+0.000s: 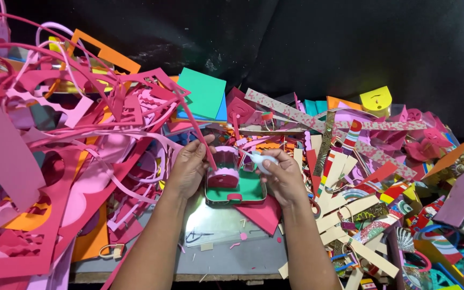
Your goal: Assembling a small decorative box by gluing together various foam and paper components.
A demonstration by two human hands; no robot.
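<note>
I am pinching a thin pink foam strip (206,147) with my left hand (189,167), fingers closed narrow on it, and steadying it against the scalloped pink-and-purple piece (225,164) that is standing on the green foam base (243,189) between my hands. My right hand (283,176) is wrapped around a small white glue bottle (263,160), fingers curled tight on it, its nozzle pointing left toward the top of the pink piece. To do this well, I judge I should be squeezing lightly so only a bead comes out, keeping the nozzle on the seam, and holding the strip steady until it grips. The base is lying on a bare grey patch of the table (226,252), with a red foam triangle (263,214) just beside it. Around me, foam offcuts are piling up: pink cut-out sheets (22,236) at the left, a teal square sheet (204,92) behind, cream strips (345,209) at the right. A small yellow box (377,100) with a dark mark on its face is sitting at the back right, and an orange box-shaped piece (449,161) is lying at the far right edge.
</note>
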